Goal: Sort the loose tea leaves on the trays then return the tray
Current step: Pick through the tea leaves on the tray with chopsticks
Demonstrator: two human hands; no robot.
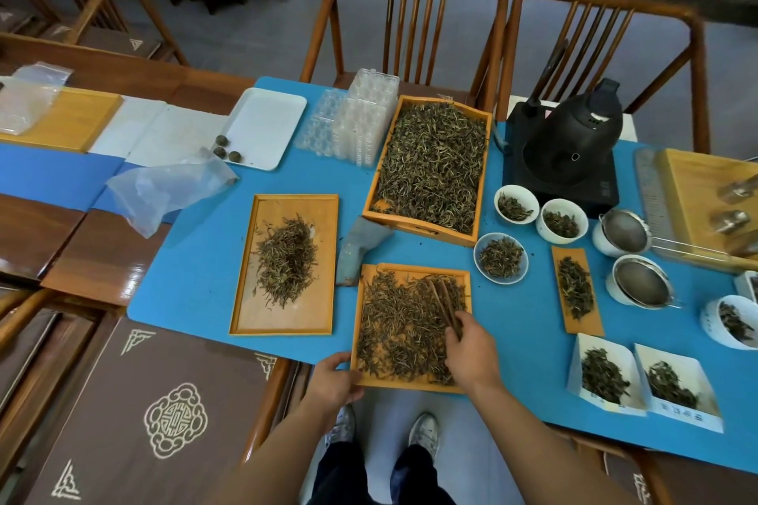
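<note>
While left hand (pixel 334 379) grips the tray (pixel 412 383) edge, right fingers (pixel 461 330) pinch tongs (pixel 445 305).

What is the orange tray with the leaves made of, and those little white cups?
The near tray looks like wood or bamboo with a smooth orange-yellow finish; faint grain shows on its bare rim. The white cups look like glazed porcelain, judging by their shiny, thin white walls, though that is not certain.

The left hand (pixel 334 379) grips the near-left corner of a wooden tray (pixel 371 380) of tea leaves (pixel 400 324); the right hand (pixel 469 348) holds wooden tongs (pixel 445 305) over them.
</note>
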